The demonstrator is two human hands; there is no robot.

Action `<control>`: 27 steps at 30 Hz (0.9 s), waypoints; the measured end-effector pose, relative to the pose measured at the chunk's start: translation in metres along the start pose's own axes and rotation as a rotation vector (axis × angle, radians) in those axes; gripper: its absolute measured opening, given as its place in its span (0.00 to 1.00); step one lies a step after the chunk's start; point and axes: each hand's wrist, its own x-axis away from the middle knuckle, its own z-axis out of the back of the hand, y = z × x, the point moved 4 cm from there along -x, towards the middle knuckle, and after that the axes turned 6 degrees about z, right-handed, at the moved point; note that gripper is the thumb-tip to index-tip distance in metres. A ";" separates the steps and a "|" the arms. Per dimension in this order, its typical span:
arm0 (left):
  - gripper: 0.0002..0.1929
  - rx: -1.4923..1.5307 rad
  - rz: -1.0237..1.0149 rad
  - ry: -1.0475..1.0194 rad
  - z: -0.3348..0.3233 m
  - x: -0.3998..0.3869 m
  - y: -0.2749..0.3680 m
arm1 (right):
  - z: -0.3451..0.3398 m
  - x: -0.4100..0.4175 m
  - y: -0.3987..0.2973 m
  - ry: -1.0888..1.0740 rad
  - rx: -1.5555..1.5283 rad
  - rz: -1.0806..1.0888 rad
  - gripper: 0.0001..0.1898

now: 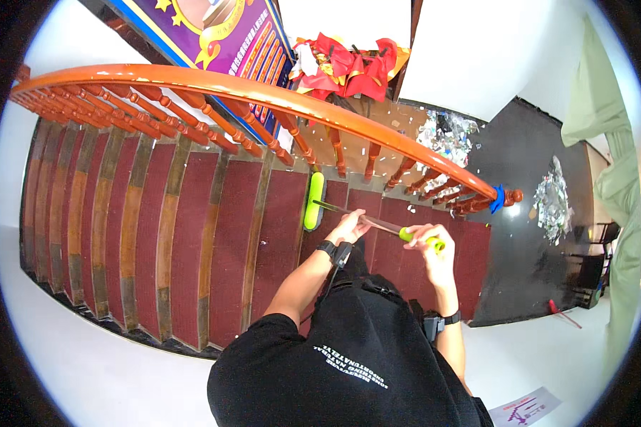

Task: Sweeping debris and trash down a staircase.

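A broom with a lime-green head [314, 202] rests on a stair tread covered in dark red carpet [235, 219], close to the foot of the balusters. Its slim metal handle [383, 224] slants right across the front of my body. My left hand [348, 227] is wrapped around the middle of the handle. Nearer the end, my right hand [431, 241] closes on the lime-green grip [406, 234], whose tip sticks out past the fingers. Small white scraps [263, 243] dot the carpet. The bristles are mostly hidden under the head.
An orange wooden handrail [278, 96] on turned balusters runs alongside the stairs, a blue cloth [497, 199] tied near its end. Shredded litter heaps [553, 205] lie on the dark floor [513, 267] and behind the balusters. Red fabric [352, 69], a poster [245, 48] and a green curtain [614, 155] stand beyond.
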 end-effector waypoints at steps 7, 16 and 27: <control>0.09 0.301 0.132 -0.106 -0.022 -0.059 0.032 | 0.021 -0.089 0.011 0.290 0.167 -0.100 0.10; 0.08 0.304 0.178 -0.092 -0.033 -0.086 0.123 | 0.000 -0.224 0.034 0.440 0.264 -0.138 0.03; 0.05 0.196 0.237 -0.121 -0.072 -0.013 0.121 | -0.027 -0.204 -0.055 0.472 0.307 -0.232 0.03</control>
